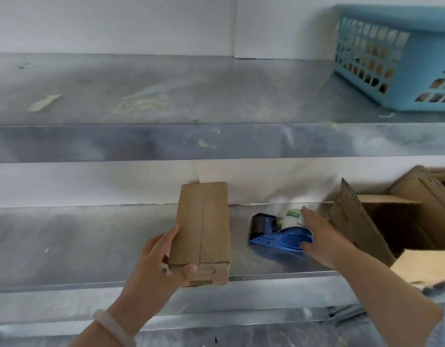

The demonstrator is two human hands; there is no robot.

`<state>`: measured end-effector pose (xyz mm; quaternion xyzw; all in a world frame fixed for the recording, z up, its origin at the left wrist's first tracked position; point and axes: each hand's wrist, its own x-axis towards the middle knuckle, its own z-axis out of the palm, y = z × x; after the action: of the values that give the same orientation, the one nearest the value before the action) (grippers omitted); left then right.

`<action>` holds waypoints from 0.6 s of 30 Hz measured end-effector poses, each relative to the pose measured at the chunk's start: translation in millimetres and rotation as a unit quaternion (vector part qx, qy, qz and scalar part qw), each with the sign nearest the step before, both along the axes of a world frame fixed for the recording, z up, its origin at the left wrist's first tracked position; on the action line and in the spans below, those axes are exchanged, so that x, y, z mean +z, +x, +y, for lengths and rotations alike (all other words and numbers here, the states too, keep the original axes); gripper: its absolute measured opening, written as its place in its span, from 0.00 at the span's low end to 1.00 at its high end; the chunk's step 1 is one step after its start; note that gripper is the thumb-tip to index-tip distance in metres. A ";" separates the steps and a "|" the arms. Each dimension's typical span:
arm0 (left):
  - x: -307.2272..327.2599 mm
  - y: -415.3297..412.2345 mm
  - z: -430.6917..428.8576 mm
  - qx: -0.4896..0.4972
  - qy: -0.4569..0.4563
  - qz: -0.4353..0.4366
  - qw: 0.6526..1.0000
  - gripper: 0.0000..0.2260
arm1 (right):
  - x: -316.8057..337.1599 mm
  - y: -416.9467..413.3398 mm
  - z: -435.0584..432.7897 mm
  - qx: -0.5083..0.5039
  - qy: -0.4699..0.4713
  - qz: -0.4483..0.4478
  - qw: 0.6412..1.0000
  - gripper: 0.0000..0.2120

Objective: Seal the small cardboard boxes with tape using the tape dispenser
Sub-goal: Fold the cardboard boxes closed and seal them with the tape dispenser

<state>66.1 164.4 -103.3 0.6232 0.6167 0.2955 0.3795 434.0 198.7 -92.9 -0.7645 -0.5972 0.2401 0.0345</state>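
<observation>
One small cardboard box (202, 231) in left hand (156, 266), one tape dispenser (281, 231)

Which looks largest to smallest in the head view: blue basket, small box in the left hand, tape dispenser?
1. Blue basket, though cropped by the frame edge.
2. Small box, nearer the camera.
3. Tape dispenser, partly hidden by the right hand.

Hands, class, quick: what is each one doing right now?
Left hand: closed on the small cardboard box, gripping its near left corner.
Right hand: open, fingers spread over the blue tape dispenser, not visibly gripping it yet.
</observation>
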 end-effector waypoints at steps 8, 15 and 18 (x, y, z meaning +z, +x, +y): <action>34.3 39.2 -21.8 0.083 0.262 0.166 0.947 0.24 | -17.9 3.5 -23.3 -0.044 0.092 0.052 0.993 0.27; 39.4 132.0 -46.2 -0.195 0.094 0.062 0.974 0.19 | -18.0 -17.2 -63.7 -0.102 0.129 0.141 0.976 0.26; 13.8 174.5 -33.9 -0.127 -0.154 -0.073 0.977 0.14 | -23.5 -27.9 -75.2 -0.110 0.146 0.161 0.970 0.28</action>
<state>240.6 130.5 -89.5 0.6077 0.5412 0.1911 0.5489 406.1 123.6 -116.4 -0.7632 -0.5249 0.2651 0.2679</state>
